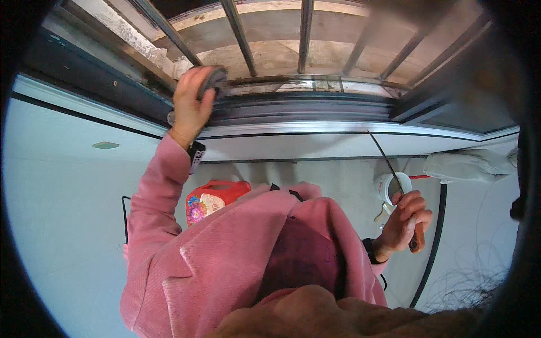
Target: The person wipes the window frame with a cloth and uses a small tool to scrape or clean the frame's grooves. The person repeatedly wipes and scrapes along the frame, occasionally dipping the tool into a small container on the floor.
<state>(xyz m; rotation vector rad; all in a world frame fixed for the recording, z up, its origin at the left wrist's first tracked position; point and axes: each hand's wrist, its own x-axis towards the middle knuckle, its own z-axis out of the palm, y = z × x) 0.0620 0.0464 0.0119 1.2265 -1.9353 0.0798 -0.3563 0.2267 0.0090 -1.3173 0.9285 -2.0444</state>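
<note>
My left hand [191,98] is raised at the left end of the window track [304,109]. It grips a dark grey scrubbing pad or sponge [214,81], blurred at its edge, close to the frame's corner. Lower at the right, my right hand [406,223] holds a long, thin-bladed knife [385,158] by its brown handle [417,240]. The blade slants up and left, its tip in front of the silvery edge of the sill [329,126]. Whether the tip touches the sill, I cannot tell.
Metal bars [305,38] stand beyond the window, over a stained ledge [270,53]. A dark-framed pane [460,114] lies to the right. Below are a red plastic jug [217,200], a white bucket [385,190], a brush [382,211] and a pale plastic-wrapped bundle [465,165].
</note>
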